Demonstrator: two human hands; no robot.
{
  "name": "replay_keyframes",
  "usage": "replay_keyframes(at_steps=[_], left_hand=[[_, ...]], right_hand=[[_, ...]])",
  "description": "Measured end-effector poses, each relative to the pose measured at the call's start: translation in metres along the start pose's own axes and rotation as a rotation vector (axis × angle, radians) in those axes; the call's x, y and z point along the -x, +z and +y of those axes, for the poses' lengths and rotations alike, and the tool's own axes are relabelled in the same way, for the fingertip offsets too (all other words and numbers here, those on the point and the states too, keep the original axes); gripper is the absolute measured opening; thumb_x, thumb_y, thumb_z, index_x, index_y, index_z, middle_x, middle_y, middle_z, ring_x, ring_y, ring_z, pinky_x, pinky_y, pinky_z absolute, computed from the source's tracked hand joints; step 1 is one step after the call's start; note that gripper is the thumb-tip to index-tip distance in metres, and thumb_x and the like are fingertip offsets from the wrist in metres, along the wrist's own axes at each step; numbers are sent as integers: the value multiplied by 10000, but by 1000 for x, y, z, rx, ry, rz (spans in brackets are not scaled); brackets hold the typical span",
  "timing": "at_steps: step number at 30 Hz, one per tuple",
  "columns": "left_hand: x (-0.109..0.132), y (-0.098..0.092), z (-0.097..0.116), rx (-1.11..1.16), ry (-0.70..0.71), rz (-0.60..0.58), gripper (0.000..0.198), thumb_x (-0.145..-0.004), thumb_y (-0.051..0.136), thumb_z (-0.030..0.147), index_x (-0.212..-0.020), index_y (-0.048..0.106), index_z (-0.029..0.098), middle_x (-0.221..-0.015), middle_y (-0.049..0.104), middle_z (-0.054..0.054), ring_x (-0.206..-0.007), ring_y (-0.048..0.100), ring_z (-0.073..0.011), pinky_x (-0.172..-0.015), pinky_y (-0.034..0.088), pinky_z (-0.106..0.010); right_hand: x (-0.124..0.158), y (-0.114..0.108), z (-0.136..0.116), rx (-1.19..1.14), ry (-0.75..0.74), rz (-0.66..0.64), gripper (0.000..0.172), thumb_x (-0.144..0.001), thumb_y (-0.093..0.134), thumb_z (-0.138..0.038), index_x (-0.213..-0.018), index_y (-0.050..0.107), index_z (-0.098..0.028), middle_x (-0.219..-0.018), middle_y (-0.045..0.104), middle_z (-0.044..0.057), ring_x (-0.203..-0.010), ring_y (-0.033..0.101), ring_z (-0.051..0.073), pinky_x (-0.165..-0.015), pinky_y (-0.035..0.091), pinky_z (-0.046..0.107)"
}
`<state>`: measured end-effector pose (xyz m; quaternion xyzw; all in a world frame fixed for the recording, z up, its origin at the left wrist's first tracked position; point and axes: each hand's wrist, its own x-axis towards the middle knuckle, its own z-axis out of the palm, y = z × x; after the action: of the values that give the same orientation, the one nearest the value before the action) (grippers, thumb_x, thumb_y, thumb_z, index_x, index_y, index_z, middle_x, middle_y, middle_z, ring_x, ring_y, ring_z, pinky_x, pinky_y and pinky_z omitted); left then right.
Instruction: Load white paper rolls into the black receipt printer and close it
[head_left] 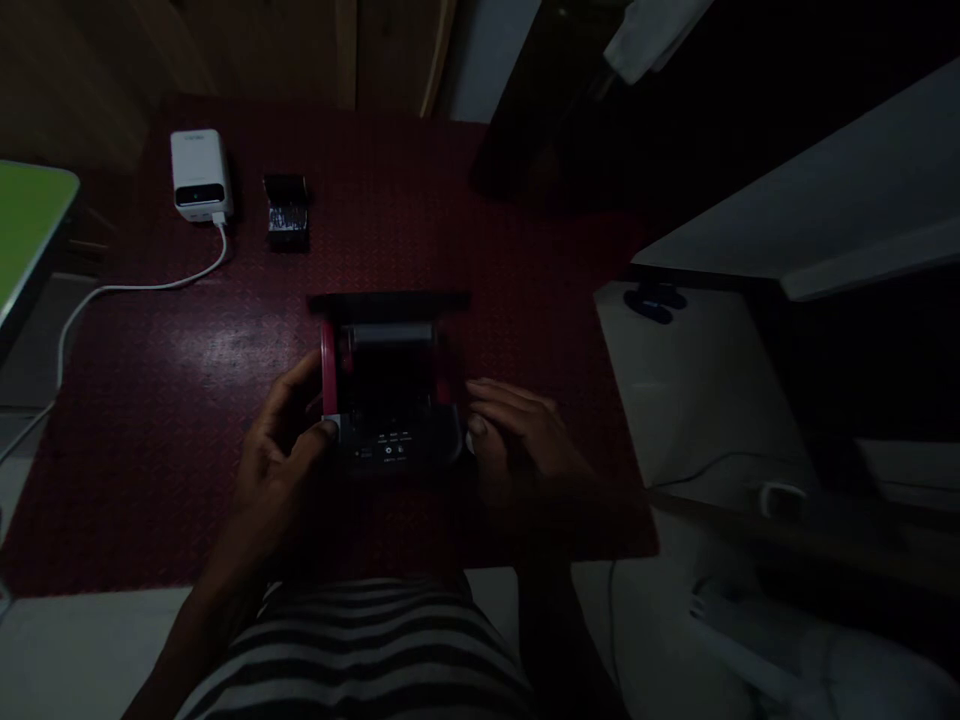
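Note:
A small black and red printer (397,450) sits near the front middle of the dark red mat, its black lid (390,303) raised at the back. Inside the opened bay lies a grey roller (391,335), and the front panel carries small printed symbols. My left hand (289,425) grips the printer's left side, thumb on the front corner and fingers along the red side wall. My right hand (517,425) is at the right side with fingers stretched toward it; whether the fingertips touch the casing is too dark to tell.
A white power bank (199,175) with a white cable (142,288) stands at the back left of the red mat (525,300). Beside it is a small black object with a shiny wrapped part (288,222). A green-topped table (30,220) juts in at left. Blue slippers (652,302) lie on the floor at right.

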<state>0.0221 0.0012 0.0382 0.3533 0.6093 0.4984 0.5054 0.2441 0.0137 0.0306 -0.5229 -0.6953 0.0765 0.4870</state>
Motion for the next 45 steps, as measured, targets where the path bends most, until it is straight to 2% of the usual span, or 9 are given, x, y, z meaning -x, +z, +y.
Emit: replay_keyframes(at_steps=[5, 9, 13, 19, 26, 31, 35, 39, 45], left_hand=[[0, -3, -4, 17, 35, -41, 639, -949, 795, 373, -1577, 688, 324, -1637, 677, -74, -1592, 570, -391, -1200, 608, -510], [-1, -9, -13, -5, 125, -73, 620, -985, 779, 405, -1592, 679, 327, -1679, 639, -73, -1606, 549, -396, -1187, 609, -514], [-5, -12, -30, -67, 287, -98, 597, -1058, 720, 473, -1630, 634, 329, -1679, 634, -76, -1585, 571, -368, -1269, 530, -532], [-16, -13, -55, -89, 472, -92, 633, -1077, 661, 571, -1650, 601, 311, -1684, 603, -107, -1562, 569, -379, -1304, 451, -577], [-13, -13, -46, -84, 391, -107, 612, -1076, 656, 528, -1640, 597, 299, -1693, 584, -107, -1594, 528, -372, -1346, 396, -585], [-12, -14, -45, -88, 367, -103, 622, -1067, 661, 538, -1637, 597, 299, -1685, 594, -107, -1578, 544, -374, -1317, 442, -575], [-13, -13, -47, -67, 362, -95, 607, -1063, 678, 519, -1632, 610, 319, -1686, 602, -86, -1561, 563, -360, -1290, 478, -530], [-14, -11, -46, -39, 382, -90, 595, -1065, 686, 504, -1625, 623, 315, -1658, 630, -82, -1501, 625, -348, -1205, 558, -483], [-14, -8, -41, -76, 370, -64, 630, -1038, 693, 568, -1598, 640, 284, -1609, 665, -94, -1500, 623, -369, -1200, 573, -477]], right_hand=[[-20, 8, 2, -27, -125, -118, 217, -1067, 677, -88, -1156, 790, -250, -1144, 884, 70, -1111, 837, 257, -1001, 669, 462], [-58, 25, -5, 61, -212, -547, 246, -1116, 598, -100, -1189, 815, -190, -1205, 874, 116, -1147, 797, 272, -1039, 623, 455], [-96, 42, -31, 336, -132, -994, 313, -1105, 538, -39, -1251, 792, -150, -1270, 837, 148, -1201, 768, 306, -1048, 580, 447], [-115, 53, -48, 431, -116, -1208, 328, -1094, 543, -27, -1265, 791, -157, -1116, 839, 118, -1030, 806, 250, -873, 573, 333], [-108, 40, -46, 409, -214, -1056, 310, -1017, 646, -19, -1259, 781, -160, -1175, 850, 124, -1089, 785, 291, -968, 596, 399], [-83, -5, -18, 126, -228, -536, 265, -1007, 704, -177, -1245, 779, -268, -1157, 856, 59, -1020, 783, 270, -925, 629, 428], [-73, -25, 32, 22, 86, -267, 288, -954, 792, -293, -1242, 793, -295, -1141, 846, 33, -976, 777, 258, -908, 633, 454], [-56, -3, 83, -120, 409, -230, 264, -866, 779, -323, -1111, 745, -229, -1059, 827, 46, -944, 762, 236, -872, 627, 416], [-30, 29, 108, -163, 453, -251, 290, -845, 748, -328, -1118, 727, -230, -1096, 833, 69, -994, 772, 250, -889, 623, 414]])
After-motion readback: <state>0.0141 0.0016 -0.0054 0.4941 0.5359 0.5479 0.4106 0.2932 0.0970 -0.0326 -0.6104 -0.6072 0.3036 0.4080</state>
